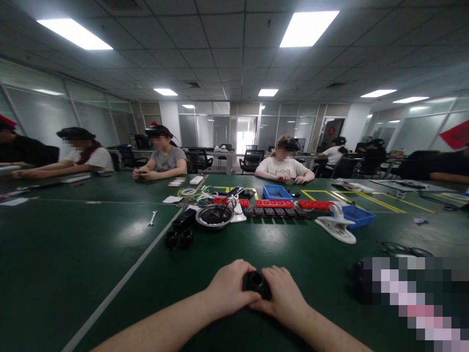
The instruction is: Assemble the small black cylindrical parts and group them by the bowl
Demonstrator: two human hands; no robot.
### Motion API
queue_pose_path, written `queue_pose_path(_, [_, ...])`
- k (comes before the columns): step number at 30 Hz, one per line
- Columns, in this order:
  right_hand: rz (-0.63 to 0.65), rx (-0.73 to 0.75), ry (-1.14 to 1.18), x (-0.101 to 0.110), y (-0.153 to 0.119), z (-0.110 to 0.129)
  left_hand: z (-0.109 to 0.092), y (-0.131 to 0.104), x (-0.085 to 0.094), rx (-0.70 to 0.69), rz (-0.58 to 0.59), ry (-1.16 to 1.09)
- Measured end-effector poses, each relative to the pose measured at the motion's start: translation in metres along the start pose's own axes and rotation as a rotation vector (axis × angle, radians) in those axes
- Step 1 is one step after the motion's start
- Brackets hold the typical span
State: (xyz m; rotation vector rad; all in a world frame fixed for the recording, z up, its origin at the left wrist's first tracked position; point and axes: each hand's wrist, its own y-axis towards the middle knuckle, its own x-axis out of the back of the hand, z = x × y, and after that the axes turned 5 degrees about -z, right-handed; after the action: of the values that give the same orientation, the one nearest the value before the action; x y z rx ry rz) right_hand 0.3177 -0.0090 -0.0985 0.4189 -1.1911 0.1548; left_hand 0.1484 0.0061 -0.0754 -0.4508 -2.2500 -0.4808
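cylinder (257, 285), black and short, sits between the person's two hands over the green table (293, 254), its round hole facing up. the left hand (227, 289) has its fingers curled around one side, thumb along the near edge; the right hand (286, 293) grips the opposite side, its thumb almost meeting the other. from where i stand i can't tell whether the piece touches the tabletop.

beyond the left hand, two black rings (171, 240) stand side by side, with a black box (183, 220) just behind them. next to that is a round metal dish (216, 226) with dark cord lying in it. a small wrench (152, 218) lies off to the left, across a pale stripe (128, 275) on the table.

farther out, red strips (274, 203) run in a row behind a black strip (269, 211), and a blue tray (276, 191) sits behind those. to the right a white clamp (337, 225) stands against a second tray (361, 216). across the table a person in grey (167, 160) and another in white (284, 168) sit wearing headsets, hands in front of them.
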Motion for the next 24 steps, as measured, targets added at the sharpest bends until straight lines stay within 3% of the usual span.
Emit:
queue_pose_path(5, [0.218,0.078,0.309,0.014,0.001,-0.01,0.009,0.003,0.007,-0.081,0.127,-0.094])
queue_pose_path(9, [0.322,0.038,0.46,0.02,0.004,-0.017,0.014,0.004,0.007,-0.077,0.207,-0.174])
queue_pose_path(13, [0.248,-0.054,0.473,0.011,0.004,-0.014,0.011,0.0,0.003,-0.052,0.2,-0.179])
queue_pose_path(20, [-0.066,-0.013,-0.04,-0.003,-0.001,0.005,-0.001,-0.007,-0.004,0.02,-0.041,0.036])
queue_pose_path(24, [0.028,0.022,0.114,0.001,-0.001,0.001,0.0,-0.005,0.003,-0.047,0.04,0.013])
